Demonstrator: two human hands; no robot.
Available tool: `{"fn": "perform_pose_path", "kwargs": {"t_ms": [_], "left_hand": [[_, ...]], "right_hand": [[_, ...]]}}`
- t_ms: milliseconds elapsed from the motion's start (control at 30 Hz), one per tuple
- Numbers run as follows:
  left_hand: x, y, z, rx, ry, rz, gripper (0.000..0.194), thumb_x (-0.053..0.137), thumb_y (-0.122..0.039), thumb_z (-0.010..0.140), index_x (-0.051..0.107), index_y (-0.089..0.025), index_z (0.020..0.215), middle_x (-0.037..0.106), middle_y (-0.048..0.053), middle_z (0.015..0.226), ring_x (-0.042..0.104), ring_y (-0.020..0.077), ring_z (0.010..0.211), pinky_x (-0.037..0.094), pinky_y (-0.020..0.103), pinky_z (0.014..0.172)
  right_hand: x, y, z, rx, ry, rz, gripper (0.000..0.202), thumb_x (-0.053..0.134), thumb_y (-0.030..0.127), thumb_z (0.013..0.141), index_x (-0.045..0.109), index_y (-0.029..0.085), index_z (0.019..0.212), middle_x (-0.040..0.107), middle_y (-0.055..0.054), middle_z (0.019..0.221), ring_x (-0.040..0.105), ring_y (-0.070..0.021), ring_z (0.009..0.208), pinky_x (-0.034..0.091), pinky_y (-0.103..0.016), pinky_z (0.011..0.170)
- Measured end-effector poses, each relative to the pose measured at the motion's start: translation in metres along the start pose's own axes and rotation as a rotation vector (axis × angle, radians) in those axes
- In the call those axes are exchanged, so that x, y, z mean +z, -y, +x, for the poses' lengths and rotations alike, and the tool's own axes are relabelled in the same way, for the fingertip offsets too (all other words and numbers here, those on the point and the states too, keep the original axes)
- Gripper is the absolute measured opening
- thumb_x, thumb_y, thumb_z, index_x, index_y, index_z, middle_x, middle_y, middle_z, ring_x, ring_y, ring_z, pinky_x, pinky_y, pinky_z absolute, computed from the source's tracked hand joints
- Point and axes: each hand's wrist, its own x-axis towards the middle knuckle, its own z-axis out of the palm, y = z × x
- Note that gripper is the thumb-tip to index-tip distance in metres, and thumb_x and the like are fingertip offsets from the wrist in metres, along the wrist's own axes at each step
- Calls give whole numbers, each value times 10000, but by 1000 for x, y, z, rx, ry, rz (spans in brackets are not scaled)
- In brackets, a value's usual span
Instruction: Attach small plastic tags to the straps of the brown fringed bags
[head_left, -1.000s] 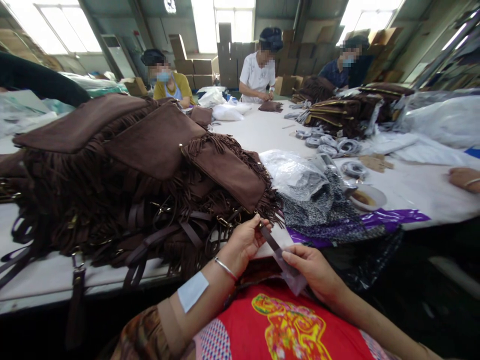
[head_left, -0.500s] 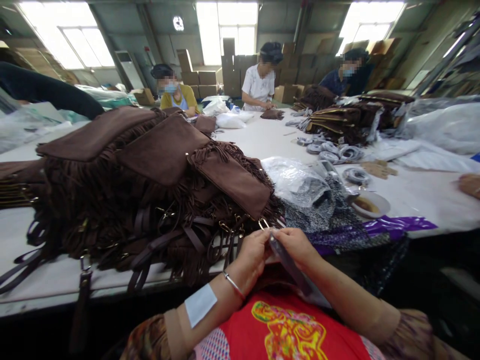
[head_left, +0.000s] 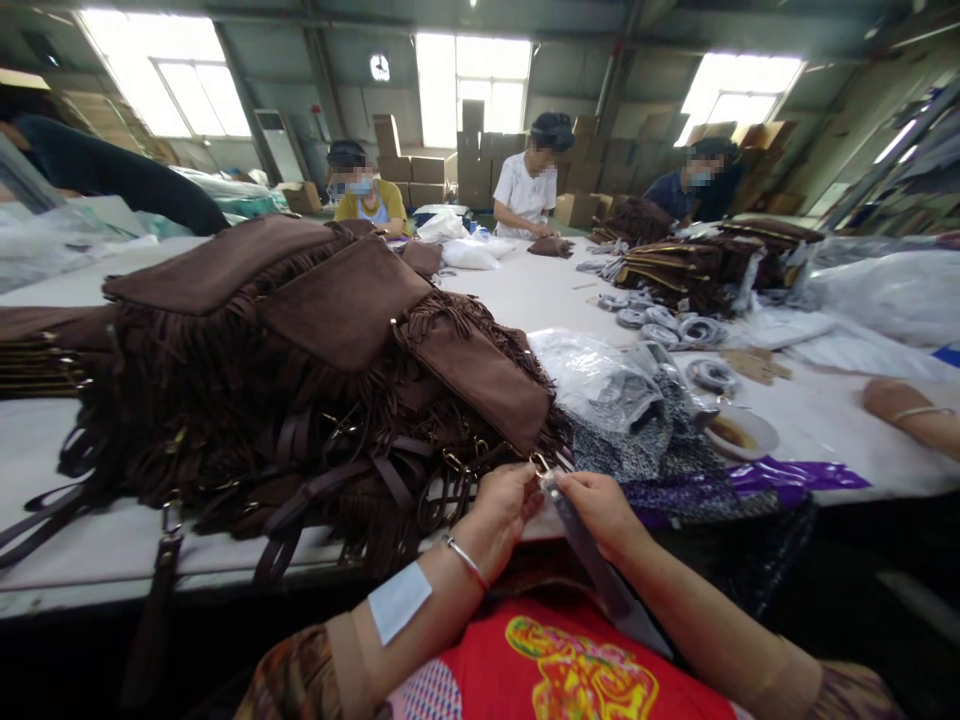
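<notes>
My left hand [head_left: 504, 508] is closed, its fingertips pinched at a gold metal clasp [head_left: 540, 464] at the table's front edge. Close beside it, my right hand [head_left: 606, 512] grips a dark strap [head_left: 594, 568] near the end by the clasp. The strap hangs down over my red apron [head_left: 495, 650]. Just beyond my fingers lies a heap of brown fringed bags; the nearest bag [head_left: 484, 370] rests flat on top. More straps with clasps, such as a hanging strap [head_left: 161, 580], trail over the edge.
Clear plastic bags [head_left: 592, 375], a bowl [head_left: 761, 435] and grey coiled rolls [head_left: 701, 332] lie to the right. A co-worker's hand [head_left: 892, 400] is at the right edge. More brown bags [head_left: 675, 265] are stacked farther back, with several people around the table.
My view has tilted up slightly. Both hands stay together at the clasp, with the strap end showing a little more. The co-worker's hand at the right has come further into view.
</notes>
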Motion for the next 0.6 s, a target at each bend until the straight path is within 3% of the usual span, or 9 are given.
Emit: {"fn": "perform_pose_path", "kwargs": {"t_ms": [167, 300, 467, 600], "left_hand": [[2, 8, 0, 59, -4, 58, 109, 735, -146, 643, 631, -112, 647, 629, 37, 616, 583, 140, 546, 501, 279, 564], [-3, 8, -3, 106, 2, 80, 170, 779, -217, 630, 639, -121, 650, 645, 42, 642, 607, 150, 583, 514, 281, 584], [-14, 6, -8, 181, 59, 229, 210, 777, -303, 650, 680, -127, 708, 669, 56, 711, 622, 161, 608, 523, 298, 595], [-16, 6, -6, 260, 22, 351, 133, 729, -263, 670, 664, -148, 656, 636, 24, 631, 579, 140, 546, 475, 261, 544]], "right_hand": [[10, 6, 17, 10, -34, 28, 347, 660, 462, 678, 616, 140, 557, 549, -6, 478, 455, -115, 438, 312, -246, 428], [19, 11, 24, 37, -13, 53, 326, 656, 437, 657, 584, 150, 521, 509, 11, 439, 433, -105, 412, 310, -242, 416], [22, 4, 24, 25, 11, 107, 335, 659, 463, 664, 607, 142, 578, 541, 8, 478, 469, -114, 442, 349, -244, 428], [24, 2, 23, 21, 3, 157, 303, 677, 442, 658, 635, 142, 646, 536, 27, 477, 460, -110, 427, 359, -247, 428]]}}
